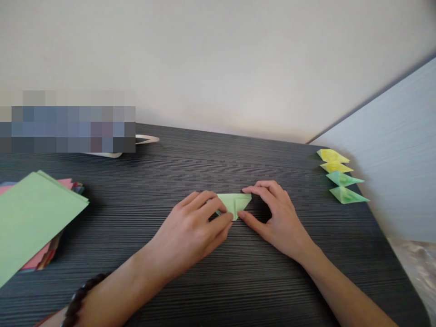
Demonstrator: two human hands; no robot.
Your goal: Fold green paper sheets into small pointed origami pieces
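Note:
A small piece of light green folded paper lies on the dark table between my two hands, its top edge straight and a vertical crease near its middle. My left hand covers the paper's left end, thumb at the lower edge and curled fingers over the top. On the other side, my right hand has its index fingertip at the upper right corner and its thumb at the lower edge, gripping the paper between them. The paper's left part is hidden under my left fingers.
Yellow folded paper shapes and green folded paper shapes stand in a row along the right side. At left is a stack of coloured paper sheets, green on top. A blurred-out object sits behind it. A wall borders the dark table.

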